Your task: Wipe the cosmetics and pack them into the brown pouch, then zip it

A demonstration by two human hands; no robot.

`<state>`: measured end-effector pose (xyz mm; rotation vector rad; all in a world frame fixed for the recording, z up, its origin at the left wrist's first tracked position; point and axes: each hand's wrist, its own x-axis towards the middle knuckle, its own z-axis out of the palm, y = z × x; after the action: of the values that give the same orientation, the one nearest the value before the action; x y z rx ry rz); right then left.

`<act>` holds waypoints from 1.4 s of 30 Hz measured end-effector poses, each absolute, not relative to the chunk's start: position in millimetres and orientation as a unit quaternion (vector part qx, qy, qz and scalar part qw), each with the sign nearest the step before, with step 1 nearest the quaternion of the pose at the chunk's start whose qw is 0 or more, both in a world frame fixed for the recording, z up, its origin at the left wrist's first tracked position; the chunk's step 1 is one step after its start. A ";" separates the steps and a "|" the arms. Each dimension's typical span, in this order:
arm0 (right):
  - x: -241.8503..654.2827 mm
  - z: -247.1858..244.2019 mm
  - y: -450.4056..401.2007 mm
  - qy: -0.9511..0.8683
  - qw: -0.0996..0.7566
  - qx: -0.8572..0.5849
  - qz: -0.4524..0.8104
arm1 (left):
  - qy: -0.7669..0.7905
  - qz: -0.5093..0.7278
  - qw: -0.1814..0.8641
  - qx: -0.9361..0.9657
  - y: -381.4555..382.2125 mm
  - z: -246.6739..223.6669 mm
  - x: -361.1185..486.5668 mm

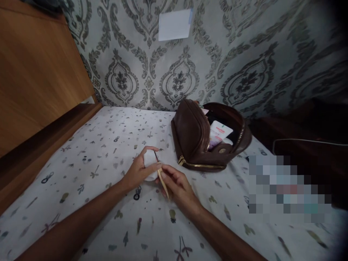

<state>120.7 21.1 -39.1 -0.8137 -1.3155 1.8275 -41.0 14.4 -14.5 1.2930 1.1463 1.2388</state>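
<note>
One rnd. wht. item (149, 158) pinched by L hand (137, 168), slim tan strip (163, 183) by R hand (181, 186)

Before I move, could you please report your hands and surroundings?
Left hand holding white item. Right hand holding tan strip. Brown bag open, ahead-right, untouched.

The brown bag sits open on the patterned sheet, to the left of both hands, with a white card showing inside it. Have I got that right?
Not quite: the head view shows the brown bag to the right of both the left hand and the right hand. It does sit open on the patterned sheet, with a white card showing inside.
</note>
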 end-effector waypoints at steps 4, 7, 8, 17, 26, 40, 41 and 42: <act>119.2 -44.6 20.9 -0.534 0.368 -0.318 0.692 | 0.511 0.551 0.430 0.500 19.0 -18.3 -43.7; 118.6 -42.9 19.7 -0.525 0.374 -0.315 0.696 | 0.533 0.560 0.448 0.449 22.0 -18.6 -44.7; 118.7 -41.0 19.2 -0.522 0.377 -0.312 0.698 | 0.536 0.562 0.457 0.434 22.5 -18.1 -44.7; 122.7 -35.4 19.7 -0.495 0.355 -0.302 0.734 | 0.477 0.527 0.524 0.469 17.5 -12.7 -42.8; 118.4 -33.7 17.0 -0.477 0.368 -0.300 0.740 | 0.532 0.577 0.455 0.421 20.8 -18.1 -43.2; 120.9 -37.7 16.9 -0.468 0.349 -0.301 0.754 | 0.467 0.485 0.557 0.487 12.0 -11.4 -41.4; 120.3 -39.0 16.5 -0.463 0.347 -0.307 0.756 | 0.473 0.478 0.552 0.493 11.7 -11.3 -41.7; 119.6 -40.3 16.3 -0.458 0.345 -0.312 0.757 | 0.478 0.466 0.551 0.500 11.4 -11.2 -41.9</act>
<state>119.6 16.3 -40.3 -0.8113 -1.1897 1.9660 -41.9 11.4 -11.2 1.1838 1.1314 1.1018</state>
